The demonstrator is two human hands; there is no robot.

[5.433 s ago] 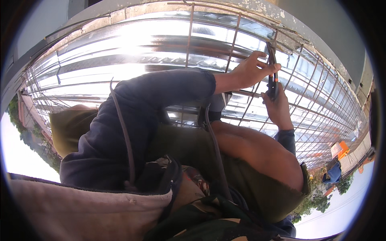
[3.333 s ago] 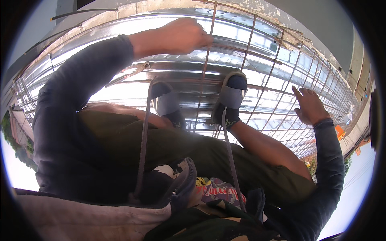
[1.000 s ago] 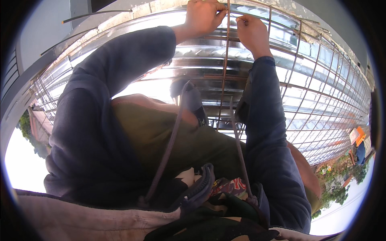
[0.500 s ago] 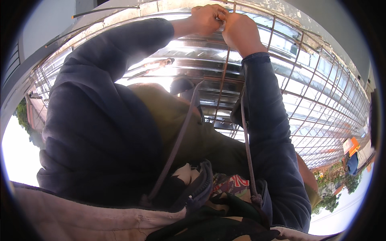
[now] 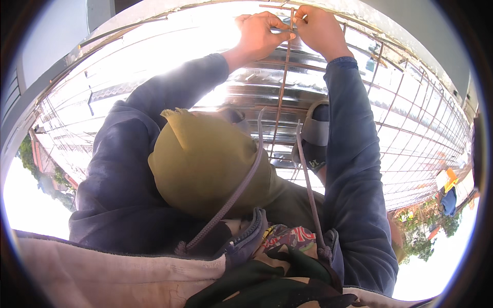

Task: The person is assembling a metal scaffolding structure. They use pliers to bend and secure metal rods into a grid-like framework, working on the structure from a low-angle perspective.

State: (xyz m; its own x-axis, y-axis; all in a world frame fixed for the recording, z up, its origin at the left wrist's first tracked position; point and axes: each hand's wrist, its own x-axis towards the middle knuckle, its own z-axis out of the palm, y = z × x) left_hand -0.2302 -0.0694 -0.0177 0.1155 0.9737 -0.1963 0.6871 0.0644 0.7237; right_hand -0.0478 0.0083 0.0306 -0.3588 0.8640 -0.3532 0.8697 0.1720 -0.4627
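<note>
Both arms, in dark blue sleeves, reach to the far edge of a rusty steel bar grid (image 5: pixel 398 92). My left hand (image 5: pixel 261 35) has its thumb and forefinger pinched together against an upright bar (image 5: pixel 283 82), close to a crossing. Just right of the same bar, my right hand (image 5: pixel 322 32) is closed, its fingertips curled in beside the bar. Whatever is between the fingers of either hand is too small to make out.
Shiny ribbed metal sheeting (image 5: pixel 257 97) lies under the grid, with strong glare at left. My sandalled foot (image 5: pixel 314 133) is on the grid. A pale concrete edge (image 5: pixel 395 25) runs along the far side. Orange and blue items (image 5: pixel 449 200) are at far right.
My hands have drawn slightly apart, to either side of the bar, and my left fingers have straightened somewhat. My knee and right foot show more clearly now.
</note>
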